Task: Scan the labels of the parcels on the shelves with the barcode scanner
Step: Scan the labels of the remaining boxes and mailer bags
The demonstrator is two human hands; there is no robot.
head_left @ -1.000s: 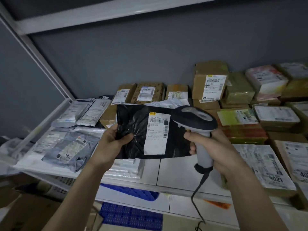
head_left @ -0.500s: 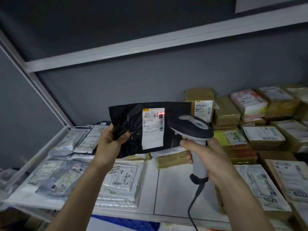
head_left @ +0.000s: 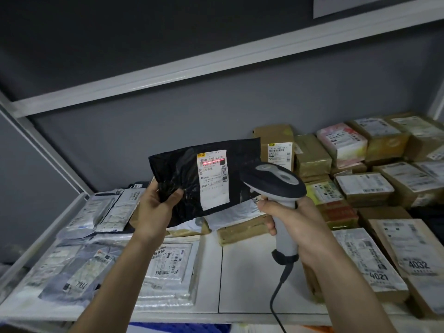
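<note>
My left hand (head_left: 155, 209) grips the lower left corner of a black plastic parcel bag (head_left: 182, 174) and holds it upright above the shelf. Its white label (head_left: 212, 179) faces me, and a red scan line lies across the barcode near the label's top. My right hand (head_left: 292, 218) is wrapped round the grey handle of the barcode scanner (head_left: 274, 180). The scanner's dark head points at the label from the right, a short way off. Its cable hangs down from the handle.
The white shelf (head_left: 247, 272) carries grey and clear mailer bags (head_left: 165, 267) on the left. Brown cardboard boxes (head_left: 312, 157) with labels are stacked at the back and right. Flat parcels marked 4021 (head_left: 367, 255) and 4032 lie at the right front. Another shelf board (head_left: 216, 58) runs overhead.
The black bag has been lifted from low over the shelf up to in front of the back wall. The scanner rose with it, and a red scan line appeared on the label.
</note>
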